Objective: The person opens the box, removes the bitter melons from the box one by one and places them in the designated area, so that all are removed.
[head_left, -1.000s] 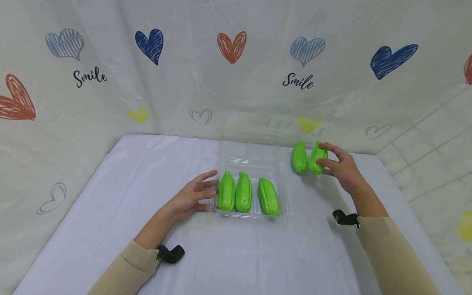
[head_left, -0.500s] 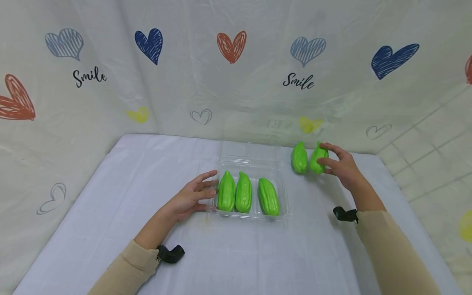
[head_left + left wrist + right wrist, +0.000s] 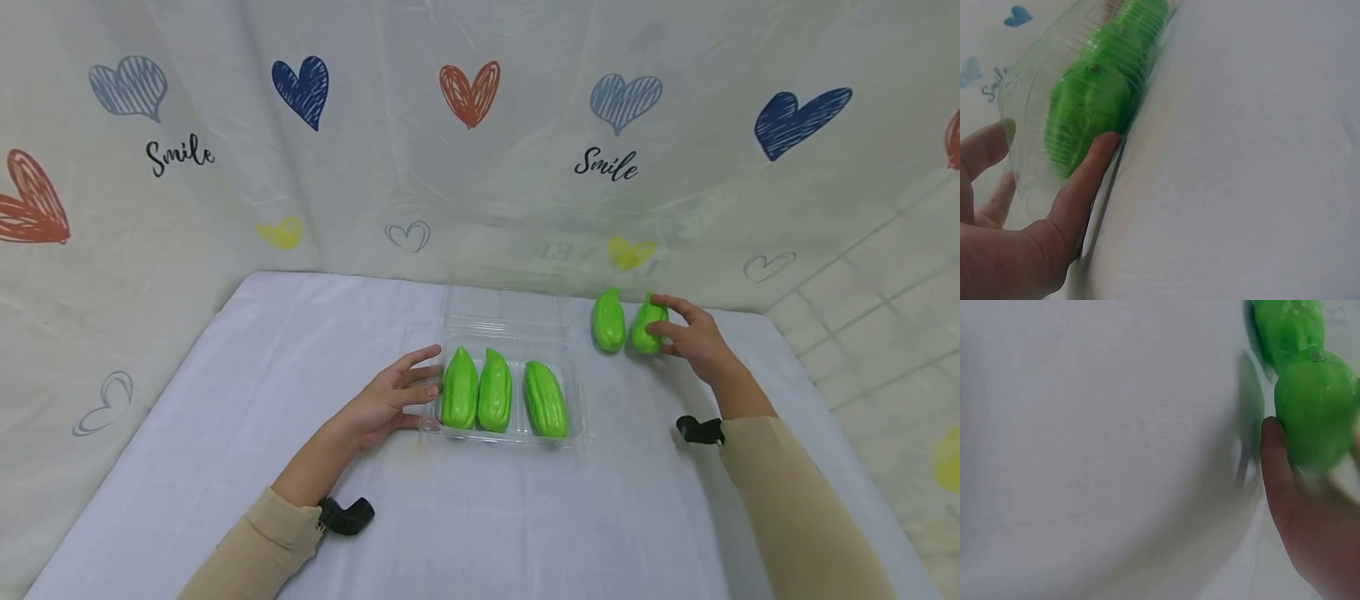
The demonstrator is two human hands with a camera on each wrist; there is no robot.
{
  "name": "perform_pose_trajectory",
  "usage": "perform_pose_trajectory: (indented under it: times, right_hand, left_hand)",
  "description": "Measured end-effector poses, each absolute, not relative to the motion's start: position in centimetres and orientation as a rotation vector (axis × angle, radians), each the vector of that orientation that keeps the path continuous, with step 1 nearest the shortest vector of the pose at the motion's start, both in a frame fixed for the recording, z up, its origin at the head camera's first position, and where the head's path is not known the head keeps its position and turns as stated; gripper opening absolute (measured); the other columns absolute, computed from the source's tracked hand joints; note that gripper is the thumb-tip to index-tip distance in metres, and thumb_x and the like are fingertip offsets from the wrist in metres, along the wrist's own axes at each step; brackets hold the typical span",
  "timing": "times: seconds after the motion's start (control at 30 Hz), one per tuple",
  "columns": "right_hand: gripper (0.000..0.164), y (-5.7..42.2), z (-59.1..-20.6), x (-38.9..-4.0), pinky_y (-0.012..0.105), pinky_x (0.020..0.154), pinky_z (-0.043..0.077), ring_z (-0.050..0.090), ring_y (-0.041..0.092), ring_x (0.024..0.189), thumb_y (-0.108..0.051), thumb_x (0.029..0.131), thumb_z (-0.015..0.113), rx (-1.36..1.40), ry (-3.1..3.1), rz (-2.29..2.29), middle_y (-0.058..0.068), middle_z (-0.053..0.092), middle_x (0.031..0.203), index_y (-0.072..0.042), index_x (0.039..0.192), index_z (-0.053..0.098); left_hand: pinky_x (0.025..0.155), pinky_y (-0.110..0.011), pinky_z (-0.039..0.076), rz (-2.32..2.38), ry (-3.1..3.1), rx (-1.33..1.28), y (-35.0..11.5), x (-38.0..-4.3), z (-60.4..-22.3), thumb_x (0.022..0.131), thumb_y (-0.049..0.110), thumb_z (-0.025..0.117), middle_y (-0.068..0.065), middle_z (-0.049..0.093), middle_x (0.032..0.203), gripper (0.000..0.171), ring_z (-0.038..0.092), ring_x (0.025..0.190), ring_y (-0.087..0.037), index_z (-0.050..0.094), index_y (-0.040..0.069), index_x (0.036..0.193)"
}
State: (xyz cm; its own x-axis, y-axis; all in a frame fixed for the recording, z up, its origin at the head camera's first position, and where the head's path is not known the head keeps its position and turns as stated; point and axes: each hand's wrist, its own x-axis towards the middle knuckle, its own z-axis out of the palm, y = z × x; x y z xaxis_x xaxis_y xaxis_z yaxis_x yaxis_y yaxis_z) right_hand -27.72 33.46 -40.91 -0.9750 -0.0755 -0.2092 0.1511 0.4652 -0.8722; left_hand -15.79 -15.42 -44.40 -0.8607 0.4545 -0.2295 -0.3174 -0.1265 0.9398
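1. Your left hand (image 3: 386,407) has its fingers spread wide and fairly straight, touching the left side of the clear box (image 3: 517,354). Light pressure there should steady the thin plastic without bending it.
2. The box sits on the desk (image 3: 480,517), its lid (image 3: 506,312) folded back. Inside lie the left vegetable (image 3: 460,389) and the middle vegetable (image 3: 495,392), close together, then the right vegetable (image 3: 546,400) after a gap, leaning slightly.
3. Right of the box, toward the back, is the loose vegetable (image 3: 609,320), which neither hand touches.
4. Just beside it, your right hand (image 3: 697,337) has its thumb and fingers round the held vegetable (image 3: 642,333). You can't tell whether it touches the desk. Its skin looks slick, so an even grip on both sides should serve best; mind its neighbour.
5. Your count: five green vegetables, three inside and two outside; one box, one lid, two hands.
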Motion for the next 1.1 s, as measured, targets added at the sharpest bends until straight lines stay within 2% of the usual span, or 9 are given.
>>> perform_pose_trajectory:
  times: [0.13, 0.37, 0.73, 0.83, 0.93, 1.03, 1.1]
  right_hand:
    - [0.069, 33.5, -41.2, -27.9, 0.016, 0.08, 0.053, 0.036, 0.029, 0.137, -0.026, 0.098, 0.063, 0.089, 2.51, -1.484, 0.011, 0.004, 0.168, -0.016, 0.158, 0.029]
    - [0.068, 33.2, -41.0, -28.2, 0.02, 0.078, 0.054, 0.045, 0.019, 0.118, -0.024, 0.096, 0.064, 0.07, 2.574, -1.413, 0.012, 0.01, 0.167, -0.015, 0.156, 0.034]
    - [0.065, 32.5, -41.1, -28.9, 0.025, 0.08, 0.053, 0.04, 0.031, 0.128, -0.021, 0.097, 0.06, 0.028, 2.608, -1.341, 0.012, 0.01, 0.167, -0.015, 0.156, 0.034]
    - [0.064, 32.4, -40.9, -29.0, 0.032, 0.088, 0.05, 0.036, 0.035, 0.133, -0.02, 0.097, 0.058, 0.016, 2.622, -1.295, 0.012, 0.008, 0.167, -0.014, 0.156, 0.033]
    - [0.063, 32.5, -40.8, -29.1, 0.047, 0.1, 0.044, 0.025, 0.04, 0.143, -0.018, 0.097, 0.057, -0.012, 2.647, -1.242, 0.012, 0.007, 0.168, -0.013, 0.156, 0.034]
    - [0.063, 32.8, -40.8, -29.3, 0.061, 0.113, 0.029, 0.009, 0.043, 0.151, -0.016, 0.096, 0.056, -0.03, 2.659, -1.209, 0.012, 0.005, 0.168, -0.012, 0.155, 0.034]
    - [0.064, 32.9, -40.9, -29.4, 0.065, 0.116, 0.019, 0.001, 0.044, 0.151, -0.015, 0.095, 0.056, -0.035, 2.664, -1.199, 0.012, 0.003, 0.168, -0.012, 0.155, 0.035]
  left_hand:
    - [0.088, -0.05, 0.056, 2.027, 1.647, 0.156, -15.4, -15.8, -44.4, 0.098, 0.011, 0.063, -0.013, 0.025, 0.161, 0.073, 0.031, 0.144, -0.041, 0.025, 0.023, 0.159]
    - [0.088, -0.05, 0.057, 2.024, 1.649, 0.157, -15.4, -15.8, -44.6, 0.098, 0.011, 0.063, -0.013, 0.025, 0.161, 0.074, 0.032, 0.143, -0.041, 0.024, 0.023, 0.159]
    - [0.088, -0.049, 0.057, 2.023, 1.656, 0.145, -15.4, -15.8, -44.6, 0.097, 0.011, 0.063, -0.013, 0.026, 0.161, 0.073, 0.033, 0.143, -0.041, 0.026, 0.025, 0.158]
    - [0.088, -0.049, 0.057, 2.024, 1.656, 0.151, -15.4, -15.8, -44.7, 0.098, 0.011, 0.063, -0.014, 0.025, 0.161, 0.073, 0.032, 0.144, -0.041, 0.025, 0.024, 0.159]
    - [0.088, -0.049, 0.057, 2.024, 1.66, 0.155, -15.5, -15.9, -44.7, 0.098, 0.011, 0.063, -0.014, 0.025, 0.162, 0.073, 0.032, 0.144, -0.041, 0.025, 0.024, 0.159]
    - [0.087, -0.048, 0.057, 2.022, 1.666, 0.152, -15.5, -15.8, -44.6, 0.097, 0.012, 0.064, -0.014, 0.025, 0.161, 0.074, 0.032, 0.144, -0.041, 0.025, 0.024, 0.159]
    - [0.087, -0.048, 0.057, 2.02, 1.667, 0.15, -15.4, -15.8, -44.6, 0.097, 0.012, 0.064, -0.013, 0.026, 0.161, 0.073, 0.032, 0.144, -0.041, 0.025, 0.024, 0.159]
